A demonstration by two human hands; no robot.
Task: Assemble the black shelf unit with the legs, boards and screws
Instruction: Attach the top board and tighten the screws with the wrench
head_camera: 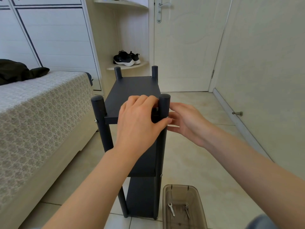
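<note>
1. While looking forward and down through the head view, met dead centre: black shelf unit [142,197], upright on pale floor tiles [206,162], with its top board [132,90] running away toward 12 o'clock.
2. Rising above that board at its corners: near-left leg [100,116], near-right leg [164,103], and two far legs [118,73] at 12 o'clock.
3. Left hand [138,119]: draped over the top board's near right corner, fingers curled over the edge, thumb laid against the near-right leg. Clamped on that corner.
4. Right hand [188,123]: at 3 o'clock of the same leg, fingers nearly straight and loosely apart, tips at the leg's right side. Gripping nothing that shows.
5. Fixed in the near-left leg at top-board height: a silver screw head [95,120].
6. Partly hidden under the left forearm: middle board [145,162], with another board lower down by the floor.
7. At 5 o'clock of the unit, on the tiles: translucent brown tub [180,186], holding a small wrench [171,209] and loose screws [187,209].
8. At 9 o'clock: bed [41,104] under a patterned cover, dark garment [18,71] on top.
9. At 12 o'clock: black shoes [126,58] on a corner shelf. At 1 o'clock: closed door [186,47].
</note>
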